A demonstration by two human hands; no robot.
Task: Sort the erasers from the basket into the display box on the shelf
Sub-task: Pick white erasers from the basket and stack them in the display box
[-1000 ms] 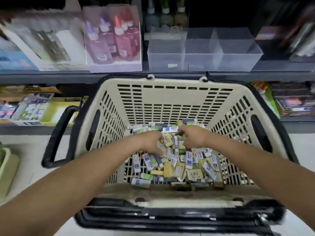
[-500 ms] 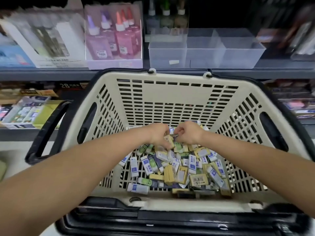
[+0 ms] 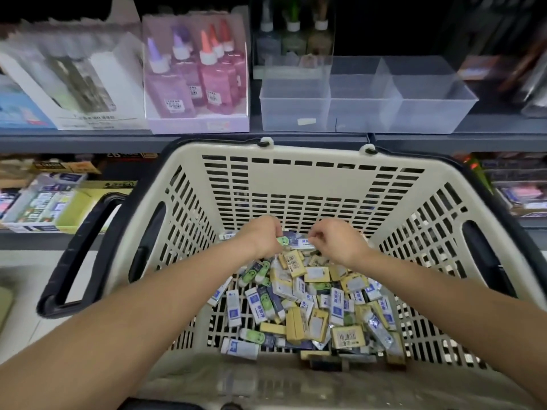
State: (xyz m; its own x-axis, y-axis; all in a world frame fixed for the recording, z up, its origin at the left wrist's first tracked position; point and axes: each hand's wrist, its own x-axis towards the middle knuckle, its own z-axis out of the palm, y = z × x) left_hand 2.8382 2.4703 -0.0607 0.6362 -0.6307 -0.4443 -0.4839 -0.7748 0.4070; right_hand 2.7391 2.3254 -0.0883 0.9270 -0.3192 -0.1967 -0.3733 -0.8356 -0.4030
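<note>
Beige slotted basket (image 3: 296,184) with black handles sits below the shelf (image 3: 118,140), erasers (image 3: 310,297) heaped loose on its floor. Pink and purple glue bottles (image 3: 195,75) on shelf at left. Left hand (image 3: 262,238) deep in basket at the far end of the pile, fingers curled onto a green-sleeved eraser (image 3: 282,240). Right hand (image 3: 337,241) just beside it, fingers pinched on a white eraser (image 3: 302,245). Clear display box (image 3: 367,113) on shelf behind basket, right of bottles, compartments look bare.
</note>
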